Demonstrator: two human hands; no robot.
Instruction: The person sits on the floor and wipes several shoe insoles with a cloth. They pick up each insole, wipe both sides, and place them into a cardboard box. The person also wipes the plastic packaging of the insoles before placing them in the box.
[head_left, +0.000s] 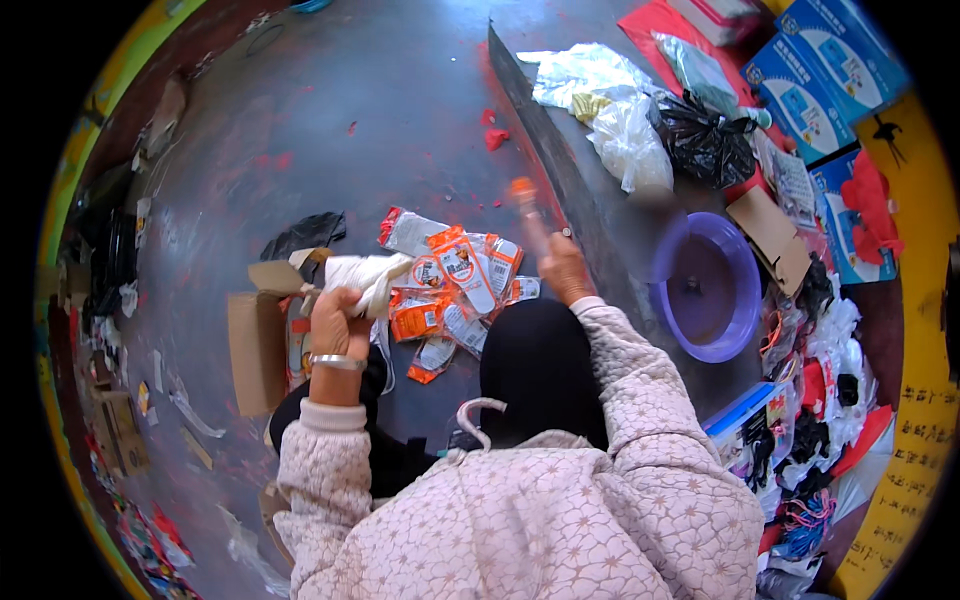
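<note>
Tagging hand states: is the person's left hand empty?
No, the left hand grips a white bundle, to the left of the orange-and-white packets.

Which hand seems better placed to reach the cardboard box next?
Probably the left hand: it holds a white bundle near the cardboard box. The right hand is farther, beyond the orange packets.

A smooth grey floor, smudged and flecked with red, spreads through the room, with a soft, pale sheen of light over its upper left part. A yellow-green band curves along the left rim, and a yellow band bearing dark writing runs down the right, where blue boxes stand beside heaped plastic bags and loose clutter.
</note>
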